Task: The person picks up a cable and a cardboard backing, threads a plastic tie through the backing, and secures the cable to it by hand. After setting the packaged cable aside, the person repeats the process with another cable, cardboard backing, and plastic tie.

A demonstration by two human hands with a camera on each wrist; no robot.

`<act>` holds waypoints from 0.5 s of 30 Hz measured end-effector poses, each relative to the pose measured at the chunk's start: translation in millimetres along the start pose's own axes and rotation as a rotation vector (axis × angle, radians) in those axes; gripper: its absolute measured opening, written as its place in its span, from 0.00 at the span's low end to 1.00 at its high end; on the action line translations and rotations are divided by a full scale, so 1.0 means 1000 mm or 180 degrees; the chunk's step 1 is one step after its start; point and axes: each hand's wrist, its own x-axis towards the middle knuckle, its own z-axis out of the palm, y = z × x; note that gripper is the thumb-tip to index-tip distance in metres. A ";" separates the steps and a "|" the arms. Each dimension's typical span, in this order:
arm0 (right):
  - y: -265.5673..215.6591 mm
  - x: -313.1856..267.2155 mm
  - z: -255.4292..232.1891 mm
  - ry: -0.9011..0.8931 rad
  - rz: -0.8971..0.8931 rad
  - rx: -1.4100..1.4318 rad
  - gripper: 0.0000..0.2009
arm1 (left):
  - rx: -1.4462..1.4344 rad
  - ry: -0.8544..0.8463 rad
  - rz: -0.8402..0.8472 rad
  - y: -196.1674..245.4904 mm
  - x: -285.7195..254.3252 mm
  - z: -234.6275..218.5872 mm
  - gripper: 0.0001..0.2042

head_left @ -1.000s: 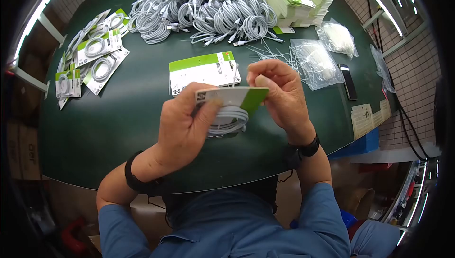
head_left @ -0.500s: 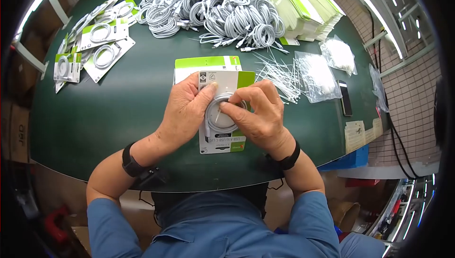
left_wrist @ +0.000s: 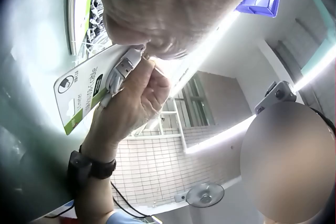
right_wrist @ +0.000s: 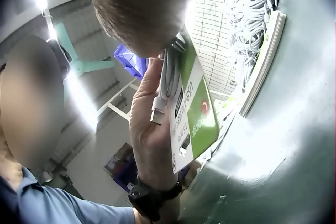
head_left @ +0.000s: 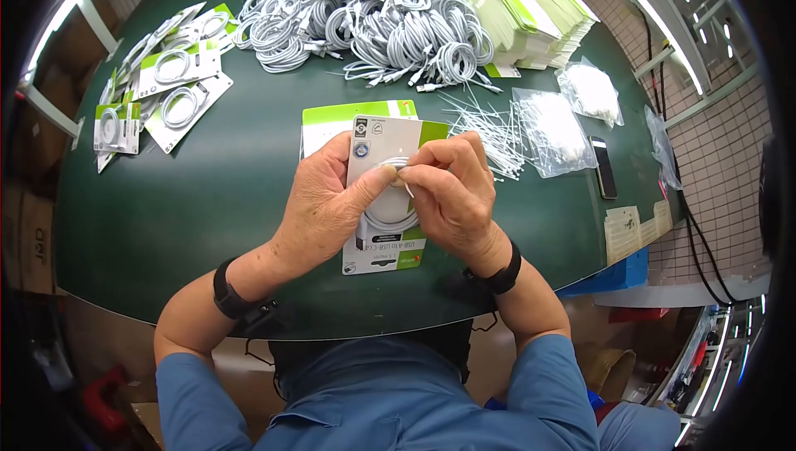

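Observation:
A white and green card [head_left: 388, 138] printed with USB-A to USB-C text is held up over the table. My left hand [head_left: 319, 194] grips its left edge, the thumb pressing on top of a coiled white USB cable [head_left: 390, 224]. At the coil's upper part, my right hand [head_left: 456, 190] pinches a thin white cable tie [head_left: 409, 191] between thumb and forefinger, its tail sticking out below. Both hands' fingertips meet there and hide the tie's loop. The cable's USB plug [left_wrist: 125, 67] shows against the card in the left wrist view.
Behind the held card lies a stack of similar cards [head_left: 332, 113]. A big heap of coiled cables [head_left: 365, 24] and upright card stacks [head_left: 531, 24] stand farther back. Loose ties [head_left: 493, 144], a bag of ties [head_left: 551, 132] and a phone [head_left: 604, 167] lie right; carded cables [head_left: 178, 74] left.
The card has turned from a steep tilt to face upward. My right hand has come from its far edge to the coil, and my left thumb has slid down onto the tie.

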 end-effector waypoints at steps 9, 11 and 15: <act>-0.002 -0.005 -0.005 0.0078 -0.0107 0.0482 0.16 | -0.0977 0.0043 -0.0551 -0.006 0.004 -0.003 0.14; -0.001 -0.007 -0.006 0.0011 -0.0155 0.0554 0.16 | -0.0958 0.0032 -0.0532 -0.007 0.004 -0.003 0.13; 0.000 -0.008 -0.005 -0.0014 -0.0256 0.0657 0.16 | -0.0646 0.0035 -0.0310 -0.010 0.004 -0.005 0.13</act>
